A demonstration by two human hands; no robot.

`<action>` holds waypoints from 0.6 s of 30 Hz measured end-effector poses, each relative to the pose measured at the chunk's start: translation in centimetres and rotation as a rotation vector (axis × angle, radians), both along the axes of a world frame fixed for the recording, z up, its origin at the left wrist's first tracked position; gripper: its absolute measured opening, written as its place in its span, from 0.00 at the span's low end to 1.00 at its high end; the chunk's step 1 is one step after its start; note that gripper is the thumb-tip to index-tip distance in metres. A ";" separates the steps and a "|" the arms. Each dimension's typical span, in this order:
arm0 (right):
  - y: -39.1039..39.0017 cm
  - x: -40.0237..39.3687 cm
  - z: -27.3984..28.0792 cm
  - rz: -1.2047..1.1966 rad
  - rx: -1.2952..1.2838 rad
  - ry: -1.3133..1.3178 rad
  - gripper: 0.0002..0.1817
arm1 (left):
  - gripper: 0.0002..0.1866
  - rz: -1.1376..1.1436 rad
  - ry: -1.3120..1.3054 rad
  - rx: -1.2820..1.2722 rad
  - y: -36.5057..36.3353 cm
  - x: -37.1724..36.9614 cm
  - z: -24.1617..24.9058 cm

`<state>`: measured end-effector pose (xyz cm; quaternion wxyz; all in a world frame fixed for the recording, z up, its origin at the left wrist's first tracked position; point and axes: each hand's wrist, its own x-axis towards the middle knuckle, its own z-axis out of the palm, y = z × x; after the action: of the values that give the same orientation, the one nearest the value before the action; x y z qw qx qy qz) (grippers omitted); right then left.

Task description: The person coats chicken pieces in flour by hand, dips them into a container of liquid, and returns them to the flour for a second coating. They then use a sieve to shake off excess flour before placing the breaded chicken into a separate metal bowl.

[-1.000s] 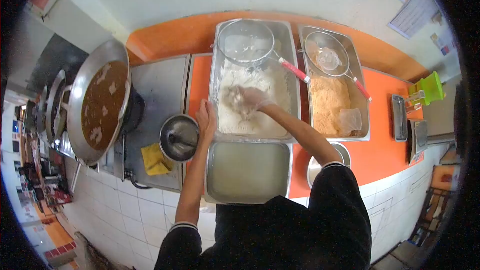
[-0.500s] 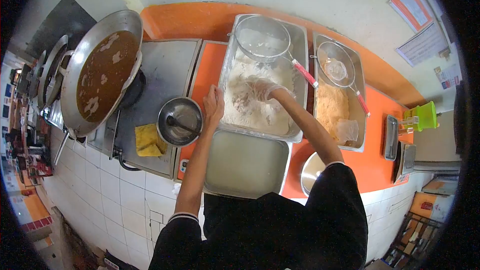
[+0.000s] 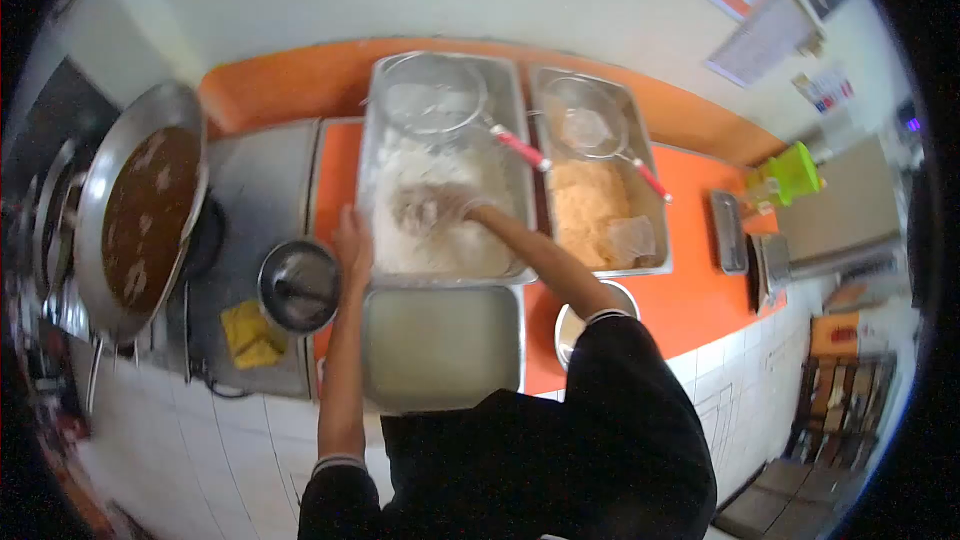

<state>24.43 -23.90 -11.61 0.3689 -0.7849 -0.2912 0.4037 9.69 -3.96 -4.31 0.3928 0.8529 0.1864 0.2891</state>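
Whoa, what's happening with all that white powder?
Someone's right hand is down in white powder in a big metal tray. Blur hides whether it grips anything. The left hand is at the tray's left edge. A strainer lies across the far end, and cloudy liquid sits in the nearer pan.

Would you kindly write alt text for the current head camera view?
A person's right hand is in white powder in a metal tray, with the left hand at its left edge. A second tray of cloudy liquid sits nearer, a third tray of orange powder to the right, and a wok of brown liquid far left.
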 end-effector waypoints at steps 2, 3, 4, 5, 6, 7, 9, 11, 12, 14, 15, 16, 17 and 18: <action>0.7 -2.0 9.6 0.176 -0.566 -0.542 0.25 | 0.16 -0.084 0.060 -0.035 0.2 -0.3 1.8; 1.5 -2.8 14.1 0.156 -0.745 -0.493 0.24 | 0.15 -0.162 0.181 -0.135 0.4 -0.6 2.9; 0.8 -1.4 12.5 0.183 -0.564 -0.632 0.23 | 0.15 -0.163 0.168 -0.178 0.3 -0.7 3.5; -0.1 0.3 8.6 0.203 -0.380 -0.757 0.23 | 0.15 -0.154 0.171 -0.163 0.3 -0.8 3.5; -0.3 2.0 4.3 0.215 -0.192 -0.876 0.22 | 0.16 -0.151 0.172 -0.148 0.3 -0.7 3.6; 0.2 3.7 -0.4 0.282 -0.160 -0.858 0.23 | 0.16 -0.149 0.170 -0.132 0.3 -0.5 3.5; 1.2 4.1 -4.9 0.339 -0.077 -0.812 0.25 | 0.15 -0.164 0.154 -0.155 0.6 -0.4 2.9; 2.6 -1.9 0.1 0.255 0.044 -0.760 0.24 | 0.15 -0.168 0.129 -0.147 0.6 -0.1 2.4; 5.0 -5.6 2.2 0.521 -0.725 -1.128 0.22 | 0.15 -0.159 0.132 -0.123 0.5 -0.2 2.4; 5.4 -7.3 4.6 0.392 -0.626 -0.810 0.21 | 0.15 -0.130 0.130 -0.069 0.4 -0.2 2.5; 5.2 -7.5 4.9 0.334 -0.578 -0.649 0.21 | 0.15 -0.132 0.123 -0.091 0.5 -0.2 2.4; 4.5 -6.3 2.3 0.233 -0.165 -0.497 0.20 | 0.15 -0.140 0.122 -0.114 0.5 -0.2 2.1; 3.4 -3.7 -2.7 0.124 0.241 -0.334 0.19 | 0.15 -0.150 0.119 -0.136 0.6 -0.2 2.0; 2.7 -2.2 -2.6 0.135 0.268 -0.330 0.18 | 0.15 -0.155 0.128 -0.140 0.7 -0.1 2.2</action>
<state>22.24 -21.16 -14.18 0.3893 -0.7630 -0.4506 0.2515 9.64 -3.29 -2.12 0.4598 0.8520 0.1644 0.1890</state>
